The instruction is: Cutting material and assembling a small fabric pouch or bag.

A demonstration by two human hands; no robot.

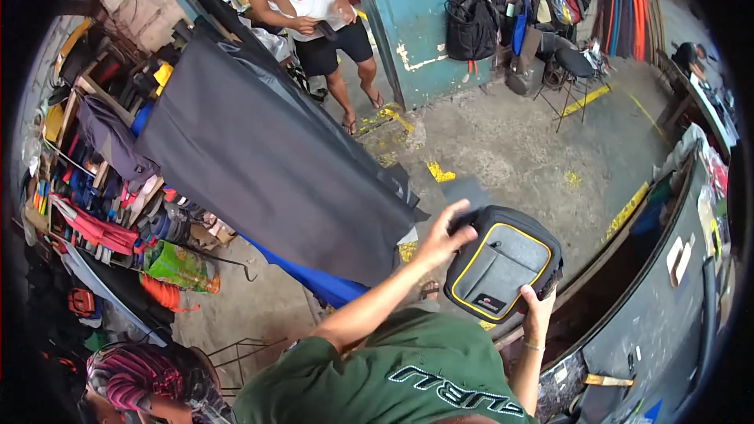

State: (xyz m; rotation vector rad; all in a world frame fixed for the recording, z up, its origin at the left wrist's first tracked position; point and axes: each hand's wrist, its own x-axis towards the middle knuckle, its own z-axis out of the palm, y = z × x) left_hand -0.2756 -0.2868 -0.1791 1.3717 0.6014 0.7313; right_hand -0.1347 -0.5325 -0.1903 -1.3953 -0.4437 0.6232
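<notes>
A small boxy bag [510, 263] with a grey front panel, black sides and yellow piping is held up before me, its front facing up. My right hand [538, 310] grips its lower right edge, thumb on the front. At the upper left edge, my left hand [446, 237] has thumb and finger curled around a black part of the bag, somewhat smeared by motion. A blurred dark patch [465, 193] shows just beyond the left fingertips; what it is I cannot tell. A dark label sits low on the bag's front.
Wide black sheet material [275, 157] drapes over a table at left, with blue material [314, 276] below it. Shelves of folded fabric [102, 212] stand farther left. A person [310, 16] stands beyond; another [145, 381] is at lower left. A dark curved-looking panel [652, 298] runs along the right.
</notes>
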